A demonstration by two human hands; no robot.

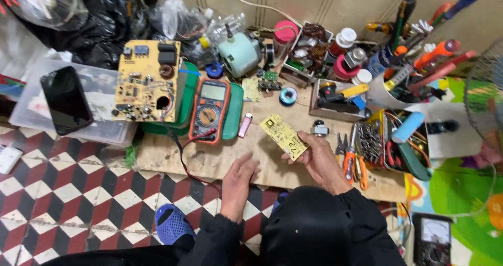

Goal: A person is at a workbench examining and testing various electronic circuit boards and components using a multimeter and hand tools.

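Far left of the frame: one black phone lies face up on a clear plastic bin, parked out of the work area. Next, one large yellow circuit board leans on a green tray, component side up so you can read it. One orange multimeter rests on the same tray, its leads trailing down toward you, within reach for probing. One pink lighter lies just beside the tray on the wooden tabletop.

Lower centre: your left hand rests flat on the tabletop edge, fingers loose, holding nothing, looks like it's bracing. Your right hand is clamped on one small yellow circuit board, pinched at its lower end and tilted up toward your face, apparently for inspection. Hands are apart.

Right of centre: orange-handled pliers lie just beside your right hand, count unclear. Upper right: a white tub crammed with screwdrivers, too many to count. Bottom right corner: a second meter, an analog meter, on the floor mat. Bottom centre: one blue sandal.
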